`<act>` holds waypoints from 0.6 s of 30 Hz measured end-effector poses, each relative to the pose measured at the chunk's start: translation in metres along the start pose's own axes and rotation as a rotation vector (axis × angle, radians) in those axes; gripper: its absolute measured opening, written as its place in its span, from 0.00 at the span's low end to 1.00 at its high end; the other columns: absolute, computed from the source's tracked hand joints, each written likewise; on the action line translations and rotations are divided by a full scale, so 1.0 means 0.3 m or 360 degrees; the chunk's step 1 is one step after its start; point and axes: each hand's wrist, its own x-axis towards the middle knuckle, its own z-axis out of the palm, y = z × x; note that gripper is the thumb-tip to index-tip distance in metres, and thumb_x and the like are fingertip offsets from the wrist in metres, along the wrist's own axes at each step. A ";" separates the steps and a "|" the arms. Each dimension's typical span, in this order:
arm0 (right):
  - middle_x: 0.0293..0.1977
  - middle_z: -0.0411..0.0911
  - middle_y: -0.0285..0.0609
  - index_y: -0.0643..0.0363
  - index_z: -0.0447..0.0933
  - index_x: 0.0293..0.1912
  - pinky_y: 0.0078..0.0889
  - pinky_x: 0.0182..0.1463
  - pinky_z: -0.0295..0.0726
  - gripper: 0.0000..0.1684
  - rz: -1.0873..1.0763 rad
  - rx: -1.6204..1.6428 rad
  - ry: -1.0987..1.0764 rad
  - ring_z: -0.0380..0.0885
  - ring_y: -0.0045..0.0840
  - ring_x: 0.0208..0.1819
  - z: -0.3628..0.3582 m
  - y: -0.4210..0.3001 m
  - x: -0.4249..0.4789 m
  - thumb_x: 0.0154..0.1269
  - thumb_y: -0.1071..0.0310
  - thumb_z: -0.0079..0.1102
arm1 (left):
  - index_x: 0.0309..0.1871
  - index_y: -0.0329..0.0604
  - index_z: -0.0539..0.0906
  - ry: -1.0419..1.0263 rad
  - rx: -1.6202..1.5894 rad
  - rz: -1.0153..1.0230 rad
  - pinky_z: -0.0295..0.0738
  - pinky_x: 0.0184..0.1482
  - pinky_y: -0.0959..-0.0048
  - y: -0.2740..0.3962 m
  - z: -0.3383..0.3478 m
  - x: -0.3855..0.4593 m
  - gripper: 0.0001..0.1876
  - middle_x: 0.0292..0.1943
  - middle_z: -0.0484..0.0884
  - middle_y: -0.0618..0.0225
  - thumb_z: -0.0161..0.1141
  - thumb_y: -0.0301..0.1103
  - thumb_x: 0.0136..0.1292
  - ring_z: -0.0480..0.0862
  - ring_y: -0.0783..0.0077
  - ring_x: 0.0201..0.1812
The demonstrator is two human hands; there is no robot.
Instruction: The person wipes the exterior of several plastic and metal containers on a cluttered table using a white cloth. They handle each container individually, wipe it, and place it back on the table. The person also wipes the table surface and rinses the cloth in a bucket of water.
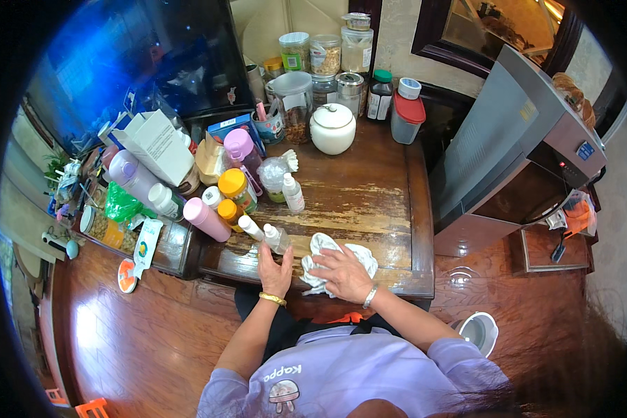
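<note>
My left hand (275,271) reaches to the front of the worn wooden cabinet top (355,196). Its thumb and fingers lie on either side of a small clear spray bottle (277,239), gripping it low down. My right hand (342,271) presses a crumpled white cloth (364,256) against the wood, with its fingers spread over the folds. Just beyond my left hand are a white tube-like bottle (251,228), a pink bottle (207,218) and orange-lidded jars (233,183). Another clear spray bottle (293,193) stands farther back, beside a plastic-wrapped bundle (273,175).
Food jars (325,55), a white lidded pot (333,129) and a red-lidded container (407,116) line the back. A television screen (151,57) rises at left, behind a white carton (157,149). To the right stands a water dispenser (501,136); a bucket (480,334) sits on the floor.
</note>
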 end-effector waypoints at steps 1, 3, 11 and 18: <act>0.60 0.73 0.36 0.46 0.80 0.53 0.56 0.70 0.58 0.25 -0.0006 0.0016 -0.0029 0.64 0.34 0.67 -0.003 -0.014 -0.020 0.52 0.65 0.65 | 0.56 0.34 0.71 -0.0028 -0.0043 -0.0040 0.72 0.52 0.57 0.010 -0.003 0.005 0.23 0.49 0.77 0.47 0.65 0.35 0.62 0.78 0.46 0.51; 0.60 0.73 0.35 0.46 0.80 0.53 0.56 0.70 0.58 0.25 -0.0034 0.0047 -0.0090 0.64 0.33 0.67 -0.003 -0.040 -0.060 0.52 0.65 0.65 | 0.55 0.34 0.71 -0.0034 -0.0127 -0.0085 0.73 0.51 0.61 0.016 -0.011 0.002 0.21 0.48 0.78 0.51 0.64 0.34 0.63 0.79 0.53 0.49; 0.56 0.76 0.41 0.46 0.82 0.50 0.46 0.63 0.67 0.23 -0.0040 0.0206 0.0398 0.70 0.37 0.62 -0.050 0.057 -0.102 0.52 0.72 0.60 | 0.59 0.34 0.69 -0.0021 -0.0834 -0.0317 0.74 0.51 0.72 0.087 -0.104 -0.049 0.20 0.48 0.79 0.63 0.58 0.23 0.66 0.79 0.74 0.48; 0.58 0.73 0.47 0.52 0.78 0.54 0.48 0.56 0.68 0.24 0.0972 -0.0775 0.0476 0.70 0.39 0.58 -0.057 0.299 0.050 0.54 0.67 0.60 | 0.63 0.37 0.65 -0.0134 -0.1544 -0.0450 0.75 0.55 0.73 0.184 -0.176 -0.021 0.23 0.51 0.78 0.64 0.55 0.20 0.67 0.79 0.74 0.50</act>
